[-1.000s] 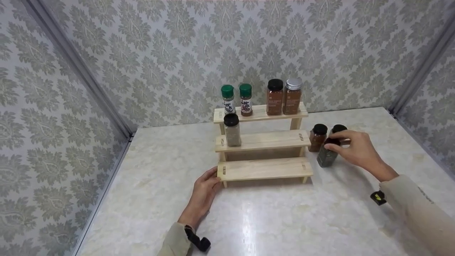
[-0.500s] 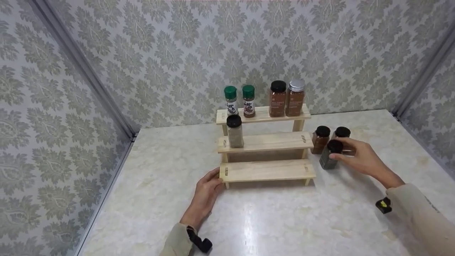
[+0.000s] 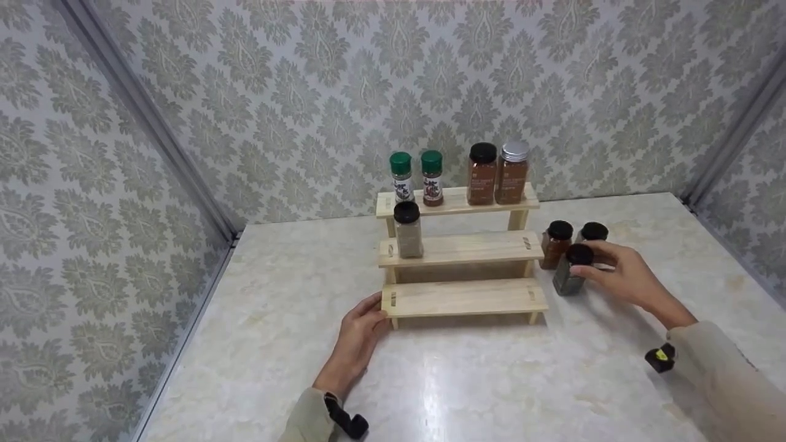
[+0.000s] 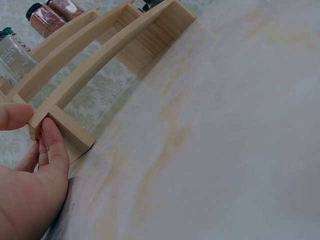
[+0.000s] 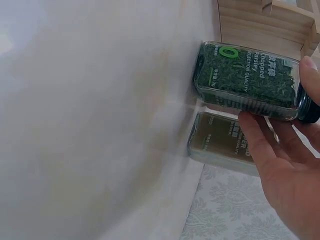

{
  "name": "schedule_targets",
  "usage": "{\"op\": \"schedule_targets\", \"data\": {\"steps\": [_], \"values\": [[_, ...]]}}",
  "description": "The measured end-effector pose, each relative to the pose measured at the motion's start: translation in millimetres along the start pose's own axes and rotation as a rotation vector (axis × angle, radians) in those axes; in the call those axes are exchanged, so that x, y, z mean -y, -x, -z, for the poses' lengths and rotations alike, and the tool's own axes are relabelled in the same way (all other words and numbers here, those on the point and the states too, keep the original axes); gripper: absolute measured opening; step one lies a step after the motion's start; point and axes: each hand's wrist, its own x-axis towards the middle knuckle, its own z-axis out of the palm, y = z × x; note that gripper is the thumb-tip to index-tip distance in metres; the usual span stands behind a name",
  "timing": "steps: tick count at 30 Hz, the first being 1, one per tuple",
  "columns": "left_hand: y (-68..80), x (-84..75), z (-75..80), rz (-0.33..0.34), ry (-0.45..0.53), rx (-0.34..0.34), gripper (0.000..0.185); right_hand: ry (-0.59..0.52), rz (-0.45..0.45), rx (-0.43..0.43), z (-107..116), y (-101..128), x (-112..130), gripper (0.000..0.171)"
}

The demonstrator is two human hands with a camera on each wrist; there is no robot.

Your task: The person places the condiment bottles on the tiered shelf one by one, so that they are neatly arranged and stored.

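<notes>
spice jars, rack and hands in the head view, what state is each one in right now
parsley jar: capped, upright on the table, right hand grips it
wooden rack: standing, left hand pinches its bottom-left corner
two jars behind: capped, upright on table
pale jar: capped, middle step
four top-step jars: capped, upright

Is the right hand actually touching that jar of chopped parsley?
Touching. The right wrist view shows the right hand's fingers and thumb pinching the chopped parsley jar near its black cap.
</notes>
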Motion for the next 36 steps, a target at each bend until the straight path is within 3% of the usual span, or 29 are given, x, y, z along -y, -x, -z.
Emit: {"op": "schedule_targets", "data": {"steps": [9,22,28,36], "values": [[3.0,2.3,-0.3,-0.003,-0.012,0.000,0.060,0.007,0.049,-0.123,4.3,0.1,22.0,0.066],[2.3,3.6,-3.4,0.008,-0.020,-0.007,0.060,-0.136,0.189,-0.292,11.2,-8.4,55.4,0.041],[4.4,5.5,-4.0,0.022,-0.006,-0.004,0.062,-0.229,0.216,-0.311,3.2,-21.4,80.8,0.039],[2.1,0.2,-5.3,0.018,-0.014,-0.009,0.061,-0.306,0.252,-0.264,-15.7,-40.0,113.2,0.040]]}}
